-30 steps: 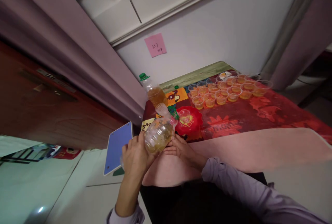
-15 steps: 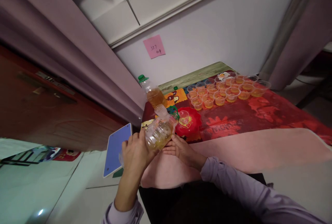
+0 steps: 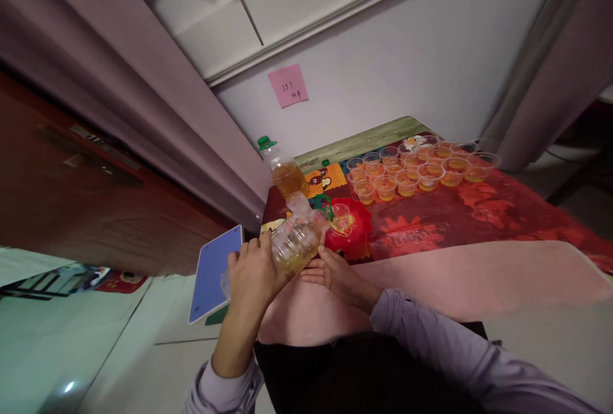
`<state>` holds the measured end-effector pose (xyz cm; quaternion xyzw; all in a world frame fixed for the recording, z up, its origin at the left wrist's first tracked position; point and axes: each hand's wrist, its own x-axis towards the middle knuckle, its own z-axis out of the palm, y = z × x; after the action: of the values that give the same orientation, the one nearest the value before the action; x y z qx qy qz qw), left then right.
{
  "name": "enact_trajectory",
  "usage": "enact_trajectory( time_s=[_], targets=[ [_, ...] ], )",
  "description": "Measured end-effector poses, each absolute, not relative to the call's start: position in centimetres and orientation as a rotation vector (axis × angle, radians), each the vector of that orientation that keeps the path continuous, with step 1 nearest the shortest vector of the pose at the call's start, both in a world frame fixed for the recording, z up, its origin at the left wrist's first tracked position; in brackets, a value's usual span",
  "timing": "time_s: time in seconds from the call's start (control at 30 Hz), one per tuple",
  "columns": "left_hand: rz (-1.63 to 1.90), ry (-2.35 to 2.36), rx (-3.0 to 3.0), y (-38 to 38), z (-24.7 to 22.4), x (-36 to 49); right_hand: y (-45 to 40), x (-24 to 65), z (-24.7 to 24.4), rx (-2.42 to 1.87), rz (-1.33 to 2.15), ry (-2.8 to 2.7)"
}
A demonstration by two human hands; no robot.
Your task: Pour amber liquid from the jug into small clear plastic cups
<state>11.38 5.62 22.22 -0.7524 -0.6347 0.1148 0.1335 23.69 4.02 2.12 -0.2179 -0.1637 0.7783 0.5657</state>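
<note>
A large clear plastic bottle (image 3: 295, 245) with yellowish liquid is held tilted, its neck end with a green handle (image 3: 325, 206) towards the red scalloped plate (image 3: 363, 235). My left hand (image 3: 253, 270) wraps around the bottle's lower body. My right hand (image 3: 338, 276) supports its underside near the neck, thumb against the side and fingers extended beneath. On the plate, a clear plastic cup (image 3: 341, 211) stands close to the bottle's neck; the bottle's mouth is hard to make out. Just behind the bottle shows a clear cup-like piece (image 3: 297, 203).
Several clear cups (image 3: 407, 181) with yellow-orange liquid stand in rows at the right. A second bottle (image 3: 287, 174) with a green cap stands at the back left, near a loose green cap (image 3: 325, 162). A pink cloth (image 3: 460, 267) covers the table's front edge; a blue board (image 3: 215, 273) is left.
The view has shifted slightly. Both hands and the tilted bottle keep nearly the same pose over the table.
</note>
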Motion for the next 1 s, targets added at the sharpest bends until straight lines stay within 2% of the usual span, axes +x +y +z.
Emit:
enact_trajectory(
  time_s=[1.0],
  targets=[
    [0.360, -1.906, -2.182, 5.50, 23.12, 11.96, 4.13, 23.78, 2.66, -0.497, 1.854, -0.367]
  ],
)
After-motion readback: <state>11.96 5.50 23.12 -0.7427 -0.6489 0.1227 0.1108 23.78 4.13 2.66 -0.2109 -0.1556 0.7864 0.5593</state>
